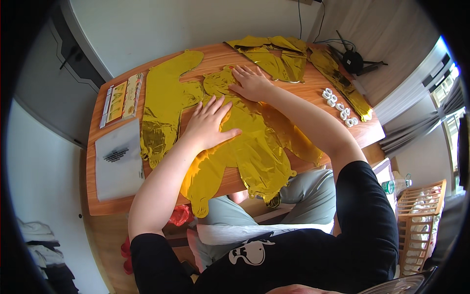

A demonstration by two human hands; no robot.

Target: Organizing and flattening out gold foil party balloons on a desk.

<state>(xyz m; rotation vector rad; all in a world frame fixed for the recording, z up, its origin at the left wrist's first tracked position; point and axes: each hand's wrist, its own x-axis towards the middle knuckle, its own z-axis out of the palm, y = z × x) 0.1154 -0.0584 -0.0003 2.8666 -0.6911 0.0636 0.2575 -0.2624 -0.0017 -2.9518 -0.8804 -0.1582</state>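
A deflated gold foil balloon [252, 142] lies spread over the middle of the wooden table, its lower parts hanging past the near edge above my lap. My left hand [211, 122] rests on its left part, fingers spread. Farther away, my right hand [253, 83] lies flat on the balloon's far end, fingers stretched out. Neither hand grips anything. Left of the left hand is another flat gold foil balloon [164, 100], crumpled toward its near end. A folded gold foil piece [274, 56] lies beyond the right hand.
Several white ribbon rolls [340, 107] stand on the table's [362, 130] right side, near a narrow gold foil strip [338, 81] and a black router [352, 61]. A clear plastic bag [117, 159] and a flat printed package [121, 100] lie at the left.
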